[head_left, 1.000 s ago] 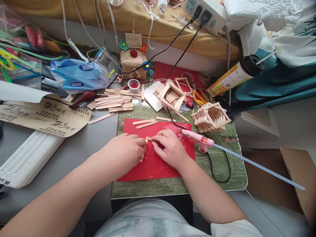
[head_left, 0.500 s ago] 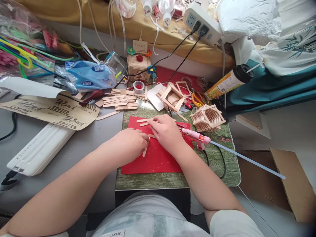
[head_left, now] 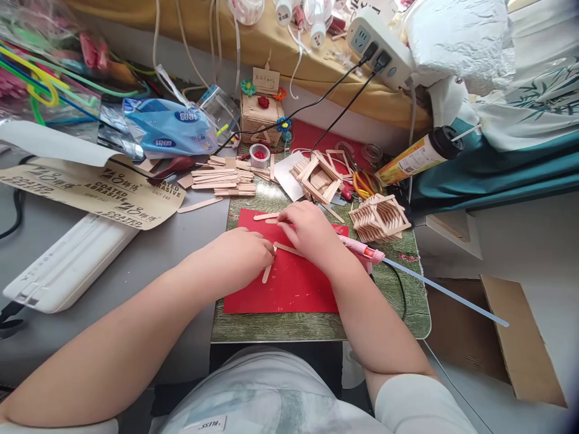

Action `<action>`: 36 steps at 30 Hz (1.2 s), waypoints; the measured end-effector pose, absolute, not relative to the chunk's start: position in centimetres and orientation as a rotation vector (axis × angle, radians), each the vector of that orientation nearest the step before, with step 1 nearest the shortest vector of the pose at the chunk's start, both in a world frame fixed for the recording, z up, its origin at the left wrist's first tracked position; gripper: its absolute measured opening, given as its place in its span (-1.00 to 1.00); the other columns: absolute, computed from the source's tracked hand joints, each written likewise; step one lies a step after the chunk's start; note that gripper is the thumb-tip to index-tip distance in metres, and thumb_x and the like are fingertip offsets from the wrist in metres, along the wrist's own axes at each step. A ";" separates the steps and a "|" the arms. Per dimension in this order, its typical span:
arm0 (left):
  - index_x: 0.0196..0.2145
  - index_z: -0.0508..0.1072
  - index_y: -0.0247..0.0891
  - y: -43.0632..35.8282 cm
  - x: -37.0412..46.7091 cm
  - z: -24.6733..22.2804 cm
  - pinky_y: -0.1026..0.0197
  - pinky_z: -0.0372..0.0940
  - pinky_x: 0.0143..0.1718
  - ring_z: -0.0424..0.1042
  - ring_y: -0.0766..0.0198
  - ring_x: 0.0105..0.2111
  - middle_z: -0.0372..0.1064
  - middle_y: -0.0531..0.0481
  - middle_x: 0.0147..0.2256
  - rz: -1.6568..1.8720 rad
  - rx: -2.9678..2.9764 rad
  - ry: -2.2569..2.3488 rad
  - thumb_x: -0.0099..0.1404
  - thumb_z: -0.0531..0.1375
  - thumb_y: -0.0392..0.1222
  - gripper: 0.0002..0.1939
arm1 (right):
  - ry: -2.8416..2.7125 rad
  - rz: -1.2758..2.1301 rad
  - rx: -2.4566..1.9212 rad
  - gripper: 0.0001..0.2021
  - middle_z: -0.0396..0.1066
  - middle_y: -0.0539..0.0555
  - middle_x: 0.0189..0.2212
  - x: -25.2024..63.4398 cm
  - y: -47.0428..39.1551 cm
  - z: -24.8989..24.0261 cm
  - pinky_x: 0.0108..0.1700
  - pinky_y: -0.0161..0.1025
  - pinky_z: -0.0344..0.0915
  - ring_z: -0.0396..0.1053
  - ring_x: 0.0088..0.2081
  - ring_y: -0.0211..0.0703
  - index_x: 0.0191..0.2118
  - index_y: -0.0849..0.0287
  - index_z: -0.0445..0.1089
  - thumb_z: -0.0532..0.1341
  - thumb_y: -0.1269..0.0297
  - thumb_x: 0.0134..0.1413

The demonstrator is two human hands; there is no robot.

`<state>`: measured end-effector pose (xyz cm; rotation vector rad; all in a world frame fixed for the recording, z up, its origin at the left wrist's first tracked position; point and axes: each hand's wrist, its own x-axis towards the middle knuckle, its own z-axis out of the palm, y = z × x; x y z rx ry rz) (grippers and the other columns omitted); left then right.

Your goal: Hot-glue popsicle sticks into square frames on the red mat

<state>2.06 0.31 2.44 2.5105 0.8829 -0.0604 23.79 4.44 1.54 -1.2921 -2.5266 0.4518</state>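
Note:
Over a red sheet (head_left: 289,295), my left hand (head_left: 239,259) is closed, its fingertips pinching the upper end of a wooden craft stick (head_left: 268,272) that points toward me. A second craft stick (head_left: 289,248) lies slantwise from that end and runs under my right hand (head_left: 312,232). The fingers of my right hand are bent and pressed together at the end of another craft stick (head_left: 271,221) near the sheet's far edge. One more craft stick (head_left: 266,216) lies just beyond it. My right forearm partly covers a pink glue gun (head_left: 362,247) with a long glue stick (head_left: 446,290) in its back.
A pile of craft sticks (head_left: 221,178) lies beyond the sheet, near a small tub (head_left: 259,155). Two stacked-stick frames (head_left: 322,178) (head_left: 380,217) stand at the right. Behind are a stick box (head_left: 261,123), a drink cup (head_left: 418,157) and a power strip (head_left: 380,48) with black cords.
My right hand has shifted slightly away from me and to the right, baring more of the slanting stick. My left hand keeps its place at the lower stick. The camera view has shifted a little.

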 end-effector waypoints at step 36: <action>-0.36 0.55 -0.25 -0.1 3.2 3.2 0.09 0.15 -0.27 0.43 0.13 -0.23 0.52 -0.07 -0.21 -0.125 2.531 0.909 0.32 0.31 -0.25 -0.92 | -2.440 0.562 -0.877 -0.69 0.58 0.24 -0.11 26.3 -8.3 -2.7 -0.12 -0.01 0.49 0.51 -0.16 0.00 0.17 0.17 0.48 0.23 0.51 0.40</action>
